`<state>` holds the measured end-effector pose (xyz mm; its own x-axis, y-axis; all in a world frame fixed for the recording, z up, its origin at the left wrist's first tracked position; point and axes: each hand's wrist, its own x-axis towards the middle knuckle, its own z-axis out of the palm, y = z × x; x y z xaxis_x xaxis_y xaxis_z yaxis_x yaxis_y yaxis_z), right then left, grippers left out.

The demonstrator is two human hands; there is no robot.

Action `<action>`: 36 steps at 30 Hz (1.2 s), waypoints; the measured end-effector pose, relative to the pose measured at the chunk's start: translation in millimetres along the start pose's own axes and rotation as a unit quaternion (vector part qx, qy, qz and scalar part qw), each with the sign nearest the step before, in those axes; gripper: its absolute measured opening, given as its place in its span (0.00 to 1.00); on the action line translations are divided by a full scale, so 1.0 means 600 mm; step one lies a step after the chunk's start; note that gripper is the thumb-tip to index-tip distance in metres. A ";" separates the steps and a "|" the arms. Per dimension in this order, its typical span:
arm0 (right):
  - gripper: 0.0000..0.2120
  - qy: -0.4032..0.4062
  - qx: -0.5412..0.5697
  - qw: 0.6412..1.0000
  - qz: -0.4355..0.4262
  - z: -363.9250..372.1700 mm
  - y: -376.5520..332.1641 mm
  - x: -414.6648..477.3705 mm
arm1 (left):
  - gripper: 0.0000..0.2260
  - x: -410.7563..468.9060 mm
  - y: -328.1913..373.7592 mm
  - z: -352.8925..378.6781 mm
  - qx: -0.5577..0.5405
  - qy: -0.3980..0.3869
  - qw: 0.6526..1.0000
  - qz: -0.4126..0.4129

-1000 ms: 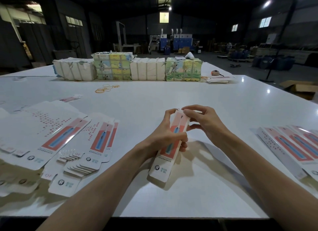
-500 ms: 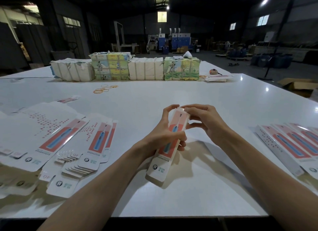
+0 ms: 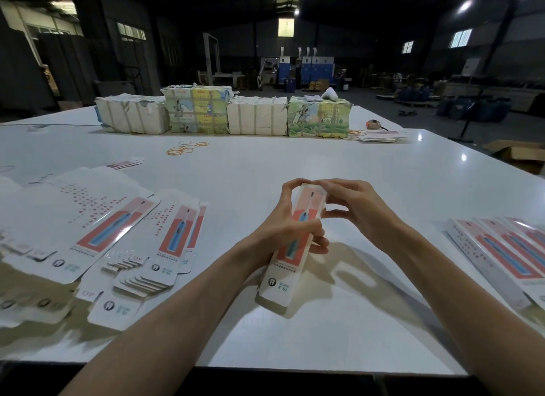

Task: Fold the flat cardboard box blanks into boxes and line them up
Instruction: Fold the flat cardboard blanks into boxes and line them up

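A long white box with a red panel and a blue toothbrush picture (image 3: 283, 280) is held tilted above the white table (image 3: 324, 165), near end low. My left hand (image 3: 283, 227) wraps around its middle. My right hand (image 3: 354, 210) pinches the far top end with its fingertips. Flat blanks of the same print (image 3: 97, 227) lie fanned out in a loose heap at the left. Several folded boxes (image 3: 501, 254) lie side by side in a row at the right edge.
Wrapped paper bundles (image 3: 224, 112) stand in a row across the far side of the table. Loose rubber bands (image 3: 185, 148) lie in front of them. A small stack of blanks (image 3: 380, 136) sits at the far right, and an open carton (image 3: 519, 154) stands on the floor beyond.
The box stays in both hands at about the same spot. My right fingertips have shifted onto the top end and pressed it in.
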<state>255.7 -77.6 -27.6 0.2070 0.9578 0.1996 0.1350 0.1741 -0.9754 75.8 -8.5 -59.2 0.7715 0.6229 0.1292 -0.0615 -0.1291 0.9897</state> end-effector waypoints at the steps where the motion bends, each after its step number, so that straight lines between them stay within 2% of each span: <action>1: 0.12 0.001 -0.012 1.000 -0.009 0.005 0.000 -0.001 | 0.40 -0.001 0.000 -0.001 -0.009 0.004 1.000 0.001; 6: 0.13 0.033 -0.043 0.997 -0.052 0.024 0.006 -0.011 | 0.40 -0.001 -0.004 -0.002 -0.028 0.008 1.000 0.001; 13: 0.12 0.028 -0.025 0.998 -0.040 0.026 0.012 -0.018 | 0.39 0.007 -0.018 0.001 -0.013 0.016 1.000 0.009; 17: 0.12 0.018 0.043 0.999 -0.012 0.029 0.015 -0.020 | 0.40 0.009 -0.021 0.001 -0.002 0.031 0.999 0.018; 19: 0.13 0.046 0.070 0.996 -0.001 0.034 0.015 -0.020 | 0.41 0.010 -0.023 -0.001 -0.024 0.034 0.999 0.016; 22: 0.12 0.084 0.042 0.995 -0.022 0.042 0.013 -0.018 | 0.41 0.014 -0.023 -0.002 -0.035 0.039 0.998 0.019; 27: 0.11 0.095 -0.025 0.994 -0.046 0.048 0.014 -0.022 | 0.40 0.013 -0.025 -0.003 -0.037 0.031 0.999 0.019; 31: 0.09 0.101 -0.016 0.993 -0.054 0.044 0.014 -0.017 | 0.39 0.013 -0.023 0.002 -0.033 0.037 0.998 0.035; 36: 0.08 0.089 0.005 0.995 -0.051 0.048 0.032 -0.015 | 0.38 0.008 -0.027 -0.003 -0.046 0.035 0.998 0.011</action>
<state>228.5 -76.2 -51.0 0.3608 0.8798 0.3094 0.1550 0.2705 -0.9501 79.2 -1.9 -74.3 0.7232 0.6736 0.1526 -0.1393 -0.0741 0.9875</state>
